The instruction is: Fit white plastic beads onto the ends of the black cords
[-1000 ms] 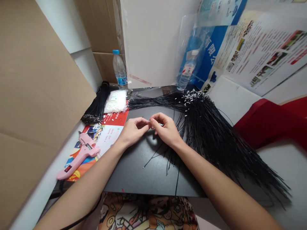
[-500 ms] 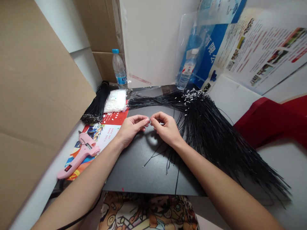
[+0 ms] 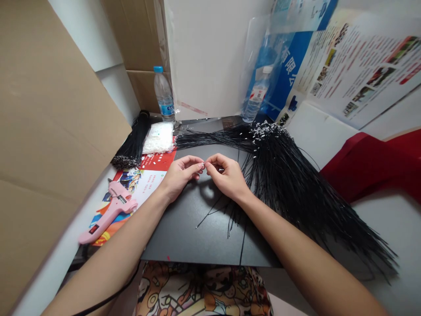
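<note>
My left hand (image 3: 181, 177) and my right hand (image 3: 228, 177) meet fingertip to fingertip over the middle of the dark table. A small white piece (image 3: 202, 165) shows at the left thumb tip, pinched there. The right thumb and forefinger are pressed together right beside it; whatever lies between them is too small to make out. To the right of my right hand spreads a large heap of thin black cords (image 3: 296, 193), many with small white ends. More black cords (image 3: 217, 139) lie across the table behind both hands.
At left a pink glue gun (image 3: 113, 210) rests on a colourful printed sheet (image 3: 149, 188). Behind it are a bag of small white pieces (image 3: 158, 138) and a tied black bundle (image 3: 133, 145). Two water bottles (image 3: 163, 94) (image 3: 258, 96) stand at the back. Cardboard (image 3: 49, 145) borders the left.
The fingertips have drawn slightly closer together around the small white piece. Both hands otherwise keep their place, and the things on the table have not moved.
</note>
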Demonstrator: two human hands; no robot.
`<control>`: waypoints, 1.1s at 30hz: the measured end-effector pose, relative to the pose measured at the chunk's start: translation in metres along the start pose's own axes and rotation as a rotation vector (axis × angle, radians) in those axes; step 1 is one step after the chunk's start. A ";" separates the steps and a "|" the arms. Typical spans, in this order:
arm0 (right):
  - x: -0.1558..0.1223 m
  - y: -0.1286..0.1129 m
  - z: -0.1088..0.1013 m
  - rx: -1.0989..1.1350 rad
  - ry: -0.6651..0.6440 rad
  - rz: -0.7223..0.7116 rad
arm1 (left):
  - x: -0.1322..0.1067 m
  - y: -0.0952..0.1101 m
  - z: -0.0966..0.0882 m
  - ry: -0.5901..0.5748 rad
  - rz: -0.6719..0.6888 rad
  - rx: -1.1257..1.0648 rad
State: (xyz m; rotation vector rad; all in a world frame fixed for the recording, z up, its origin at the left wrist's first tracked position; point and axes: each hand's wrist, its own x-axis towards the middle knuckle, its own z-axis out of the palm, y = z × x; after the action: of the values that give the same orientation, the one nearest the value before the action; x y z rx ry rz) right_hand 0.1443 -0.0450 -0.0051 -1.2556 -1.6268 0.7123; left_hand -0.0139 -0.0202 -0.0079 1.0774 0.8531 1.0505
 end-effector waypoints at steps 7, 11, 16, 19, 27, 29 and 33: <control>0.001 0.002 0.000 0.059 -0.007 0.007 | 0.000 -0.003 -0.002 -0.043 -0.020 -0.115; 0.001 0.003 0.000 0.080 -0.017 0.011 | 0.001 -0.004 -0.003 -0.051 -0.039 -0.152; 0.002 0.003 0.000 0.089 -0.022 0.008 | 0.000 -0.002 -0.003 -0.060 -0.073 -0.164; 0.002 0.003 0.000 0.105 -0.022 0.009 | 0.000 0.001 -0.001 -0.042 -0.095 -0.170; 0.002 0.003 0.001 0.145 -0.023 0.008 | 0.000 0.001 0.000 0.016 -0.041 -0.119; 0.002 0.003 0.002 0.193 -0.044 0.032 | 0.000 0.000 0.000 0.023 0.021 -0.045; 0.003 0.005 0.003 0.382 -0.095 0.125 | 0.000 -0.002 -0.001 0.024 0.111 0.129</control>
State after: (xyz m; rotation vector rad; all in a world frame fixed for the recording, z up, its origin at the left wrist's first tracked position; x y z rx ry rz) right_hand 0.1435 -0.0403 -0.0092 -1.0618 -1.4089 1.1171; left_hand -0.0143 -0.0204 -0.0099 1.2343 0.8978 1.1148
